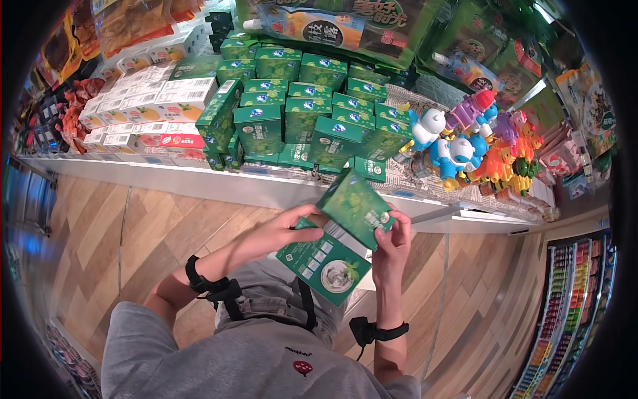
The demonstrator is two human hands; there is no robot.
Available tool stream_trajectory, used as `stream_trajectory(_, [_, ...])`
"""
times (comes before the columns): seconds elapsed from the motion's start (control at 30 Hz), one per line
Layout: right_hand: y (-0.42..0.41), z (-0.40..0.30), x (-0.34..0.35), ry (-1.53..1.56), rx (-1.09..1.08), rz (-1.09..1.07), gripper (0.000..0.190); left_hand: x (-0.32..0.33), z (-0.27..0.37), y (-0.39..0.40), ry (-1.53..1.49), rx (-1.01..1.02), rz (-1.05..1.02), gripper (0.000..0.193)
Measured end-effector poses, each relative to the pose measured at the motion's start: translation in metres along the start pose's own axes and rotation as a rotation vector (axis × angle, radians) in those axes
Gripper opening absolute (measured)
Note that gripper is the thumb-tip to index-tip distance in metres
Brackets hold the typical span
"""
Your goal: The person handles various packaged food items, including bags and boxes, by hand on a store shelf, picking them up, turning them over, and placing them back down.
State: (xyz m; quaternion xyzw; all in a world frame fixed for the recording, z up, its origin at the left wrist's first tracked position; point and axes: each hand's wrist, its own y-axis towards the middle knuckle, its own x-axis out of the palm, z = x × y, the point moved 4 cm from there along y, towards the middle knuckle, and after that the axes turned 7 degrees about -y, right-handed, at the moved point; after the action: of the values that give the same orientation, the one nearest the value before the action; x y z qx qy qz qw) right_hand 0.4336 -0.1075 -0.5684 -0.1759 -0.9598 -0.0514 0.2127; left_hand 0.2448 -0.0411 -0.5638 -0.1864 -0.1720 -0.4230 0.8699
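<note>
My left hand [294,227] grips a green carton [314,267] whose face shows a bowl picture and several small pictures. The thumb presses on that face, near the carton's upper edge. Its other fingers reach up beside a second green carton [354,207] with a leaf pattern. My right hand [394,239] pinches this second carton at its lower right corner, thumb in front. The two cartons overlap at an angle just in front of the shelf edge, above my lap. A pale strip shows between them; what it belongs to is hard to tell.
Stacked green cartons [306,112] stand on the shelf [164,177] ahead. White cartons with fruit pictures [169,99] lie left of them, colourful animal toys [456,152] right. Large green bags [398,30] rise behind. A rack of packets [568,304] stands right on the wood-look floor [478,294].
</note>
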Motion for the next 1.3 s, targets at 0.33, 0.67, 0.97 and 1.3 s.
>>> stream_trajectory(0.33, [0.019, -0.003, -0.026, -0.846, 0.010, -0.352, 0.044, 0.008, 0.018, 0.026, 0.054, -0.107, 0.043, 0.036])
stream_trajectory(0.67, [0.100, -0.019, -0.025, -0.512, -0.162, -0.065, 0.037, -0.024, 0.018, 0.003, -0.171, -0.118, 0.368, 0.027])
stream_trajectory(0.97, [0.121, 0.021, -0.047, -0.863, -0.361, 0.092, 0.037, -0.026, 0.019, -0.026, -0.283, -0.099, 0.407, 0.022])
stream_trajectory(1.3, [0.086, -0.006, -0.035, -0.776, -0.410, 0.244, 0.023, -0.021, 0.021, -0.019, -0.292, 0.015, 0.348, 0.028])
